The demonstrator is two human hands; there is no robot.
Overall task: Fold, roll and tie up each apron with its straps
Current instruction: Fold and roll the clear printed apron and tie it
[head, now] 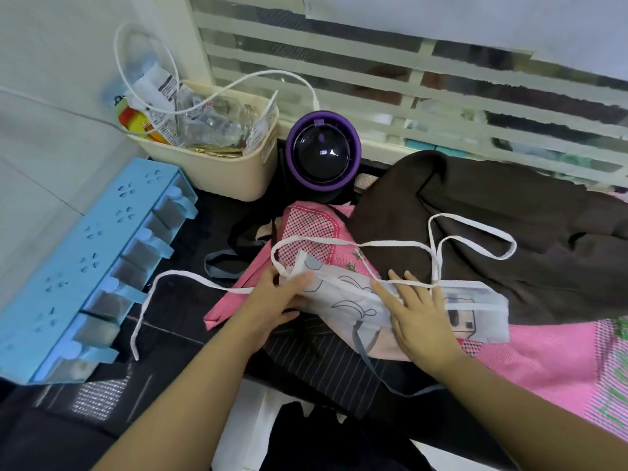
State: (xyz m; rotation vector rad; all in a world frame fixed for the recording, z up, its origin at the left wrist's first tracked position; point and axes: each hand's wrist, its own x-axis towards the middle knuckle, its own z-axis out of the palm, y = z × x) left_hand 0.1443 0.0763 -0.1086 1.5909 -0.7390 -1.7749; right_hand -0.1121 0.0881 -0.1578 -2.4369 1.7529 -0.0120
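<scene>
**White apron folded to a band, both hands on it**

The white apron [418,294] lies just below ctr, approx. 5 o'clock. It's thin, papery-looking fabric, slightly see-through, folded into a long flat band running 9-to-3. It's printed w/ grey outline cartoon shapes, plus a blocky pixel-style face near the 3 o'clock end. Its white straps [472,248] are narrow flat tape, lying loose. One loops over the brown cloth [509,212] at 2 o'clock; another trails toward 8 o'clock across the dark worktop [204,212].

The left hand [272,300] grips the band's 9 o'clock end, thumb and fingers curled round the edge. The right hand [418,321] lies flat on the band's middle, fingers straight and spread, pressing down. A strap crosses at its fingertips.

Under the band is the pink apron [550,362], woven, w/ green motifs at 4 o'clock. More pink w/ a fine check panel and pale edging shows at 12 o'clock of the band; can't tell if it's the same piece. The brown cloth is matte, in soft broad folds at 3 o'clock. A black pinstriped cloth [316,362] sits at 6 o'clock, w/ a grey-blue strap [360,338] across it.

Round the edge:
- Blue plastic rack [68,266] w/ flower cut-outs and a row of clear drawers, 8–9 o'clock.
- Cream plastic basket [221,178] holding glossy packets and a clear jar, 11 o'clock.
- Round purple-rimmed gadget [323,153] w/ a black dome, 12 o'clock.
- White slatted screen [373,42] behind.
</scene>
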